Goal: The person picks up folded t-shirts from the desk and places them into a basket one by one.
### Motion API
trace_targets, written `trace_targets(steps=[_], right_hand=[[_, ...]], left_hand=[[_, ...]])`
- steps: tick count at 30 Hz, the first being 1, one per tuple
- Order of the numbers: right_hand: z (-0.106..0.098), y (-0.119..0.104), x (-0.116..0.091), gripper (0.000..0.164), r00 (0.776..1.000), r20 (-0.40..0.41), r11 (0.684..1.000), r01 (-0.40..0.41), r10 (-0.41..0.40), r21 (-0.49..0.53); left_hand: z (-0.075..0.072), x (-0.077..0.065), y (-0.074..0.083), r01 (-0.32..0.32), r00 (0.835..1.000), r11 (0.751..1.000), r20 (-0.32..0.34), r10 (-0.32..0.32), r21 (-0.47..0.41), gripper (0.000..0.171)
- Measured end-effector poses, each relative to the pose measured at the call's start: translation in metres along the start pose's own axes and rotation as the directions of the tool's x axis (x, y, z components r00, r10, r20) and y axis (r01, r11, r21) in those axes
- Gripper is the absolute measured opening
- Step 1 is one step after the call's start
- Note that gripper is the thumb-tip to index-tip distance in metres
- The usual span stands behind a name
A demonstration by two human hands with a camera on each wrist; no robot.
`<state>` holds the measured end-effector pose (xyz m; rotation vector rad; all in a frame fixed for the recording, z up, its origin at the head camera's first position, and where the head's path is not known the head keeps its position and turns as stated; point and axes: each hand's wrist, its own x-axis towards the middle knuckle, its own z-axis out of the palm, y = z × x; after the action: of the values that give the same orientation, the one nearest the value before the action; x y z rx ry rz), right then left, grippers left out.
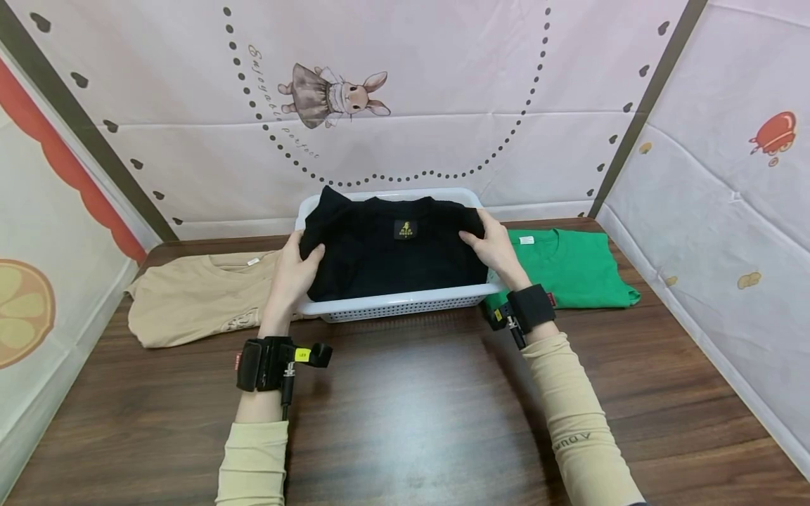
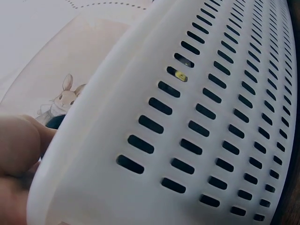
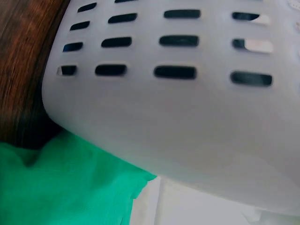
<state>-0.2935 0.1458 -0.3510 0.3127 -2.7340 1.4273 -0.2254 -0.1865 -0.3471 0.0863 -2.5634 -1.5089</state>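
A black T-shirt [image 1: 386, 256] with a yellow-printed neck label lies inside a white plastic basket [image 1: 405, 303], its neckline toward the back wall. My left hand [image 1: 296, 267] pinches the shirt's left shoulder between thumb and fingers, at the basket's left end. At the opposite end my right hand [image 1: 496, 246] grips the right shoulder, fingers hidden behind the cloth. In the left wrist view the slotted basket side [image 2: 187, 122] fills most of the picture, with part of the left hand [image 2: 18, 159] beyond the rim. The right wrist view shows the basket wall [image 3: 164, 117] and no hand.
A folded beige T-shirt [image 1: 190, 299] lies left of the basket, and a folded green T-shirt [image 1: 569, 270] lies to its right, partly behind the right wrist. All rest on a dark wooden table [image 1: 405, 407]. Printed cloth walls [image 1: 443, 84] stand at the back and both sides.
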Motion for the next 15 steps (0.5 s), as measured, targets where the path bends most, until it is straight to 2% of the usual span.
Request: trace_targets(steps=[3, 8, 15], right_hand=[[0.0008, 0.0010, -0.0006, 0.053, 1.000, -0.006, 1.000, 0.018, -0.018, 0.007], [0.0027, 0.0028, -0.0018, 0.047, 0.998, -0.036, 0.998, 0.052, -0.051, 0.029], [0.0041, 0.0013, -0.0037, 0.044, 0.997, -0.048, 0.998, 0.057, -0.055, 0.040]], left_hand=[[0.0008, -0.0002, -0.0010, -0.010, 1.000, 0.999, -0.021, 0.009, -0.040, 0.056], [0.0043, -0.0015, -0.0035, -0.074, 0.994, 0.983, -0.092, 0.059, -0.166, 0.057], [0.0072, -0.0048, -0.0047, -0.136, 0.981, 0.968, -0.167, 0.102, -0.210, 0.053]])
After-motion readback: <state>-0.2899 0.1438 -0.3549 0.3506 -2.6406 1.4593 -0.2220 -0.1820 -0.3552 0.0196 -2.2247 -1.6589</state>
